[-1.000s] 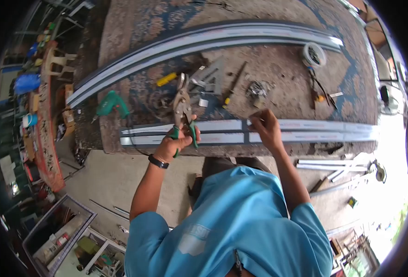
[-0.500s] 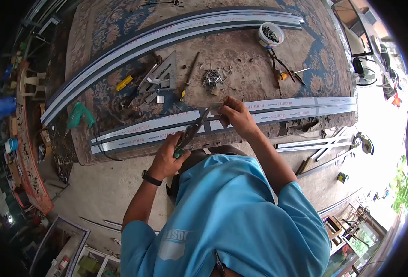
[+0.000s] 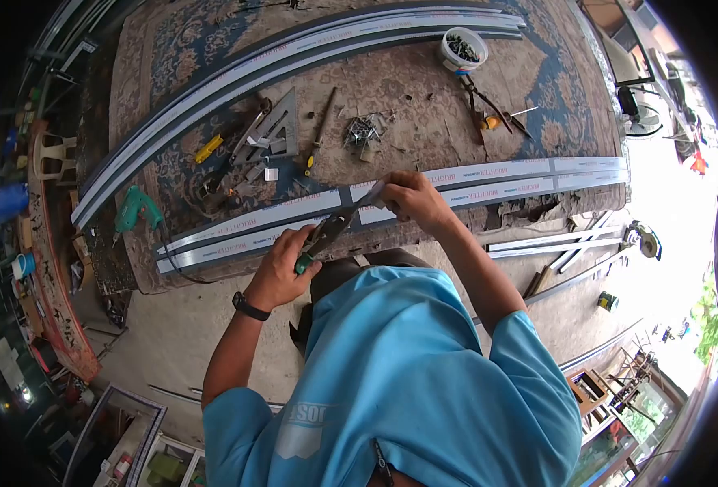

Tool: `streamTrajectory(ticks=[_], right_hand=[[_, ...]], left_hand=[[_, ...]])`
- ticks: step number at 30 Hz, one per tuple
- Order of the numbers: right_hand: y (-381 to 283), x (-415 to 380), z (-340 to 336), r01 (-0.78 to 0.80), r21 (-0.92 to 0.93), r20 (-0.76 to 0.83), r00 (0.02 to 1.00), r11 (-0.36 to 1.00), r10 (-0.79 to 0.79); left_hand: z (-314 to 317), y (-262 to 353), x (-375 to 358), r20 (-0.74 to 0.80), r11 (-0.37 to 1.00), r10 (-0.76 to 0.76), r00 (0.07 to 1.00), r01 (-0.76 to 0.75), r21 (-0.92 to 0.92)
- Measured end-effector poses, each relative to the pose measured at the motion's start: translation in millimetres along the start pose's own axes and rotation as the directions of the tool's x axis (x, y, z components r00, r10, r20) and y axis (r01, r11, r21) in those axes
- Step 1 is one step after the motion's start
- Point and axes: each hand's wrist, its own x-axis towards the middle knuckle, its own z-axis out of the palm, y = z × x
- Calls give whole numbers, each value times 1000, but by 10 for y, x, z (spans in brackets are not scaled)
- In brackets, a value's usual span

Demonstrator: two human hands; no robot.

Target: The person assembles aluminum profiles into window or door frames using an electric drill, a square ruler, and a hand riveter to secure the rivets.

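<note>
My left hand is wrapped round the green grip of dark metal tin snips. The snips slant up and right, their jaws reaching a small flat metal piece that my right hand pinches between thumb and fingers. Both hands work just above a pair of long aluminium profiles covered in white printed film, lying along the near edge of the table. A loose pile of small metal bits sits beyond my right hand.
Further profiles lie across the table's far side on a patterned carpet. Around the middle are a metal square, a yellow-handled tool, pliers and a white tub of screws. A green glue gun lies at left.
The snips and my left hand have shifted slightly left, and the snips lie at a flatter slant. My right hand still pinches the metal piece. The whole view has moved a little.
</note>
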Motion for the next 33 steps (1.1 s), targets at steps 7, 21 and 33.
streamTrajectory(ticks=[7, 21, 33], right_hand=[[-38, 27, 4, 11, -35, 7, 1000, 999, -11], [-136, -249, 157, -82, 132, 5, 997, 988, 82], [-38, -499, 80, -88, 230, 195, 980, 969, 43]], left_hand=[[-48, 9, 31, 47, 1000, -14, 999, 15, -9], [199, -163, -124, 19, 997, 5, 1000, -3, -71], [197, 42, -100, 21, 993, 60, 998, -57, -99]])
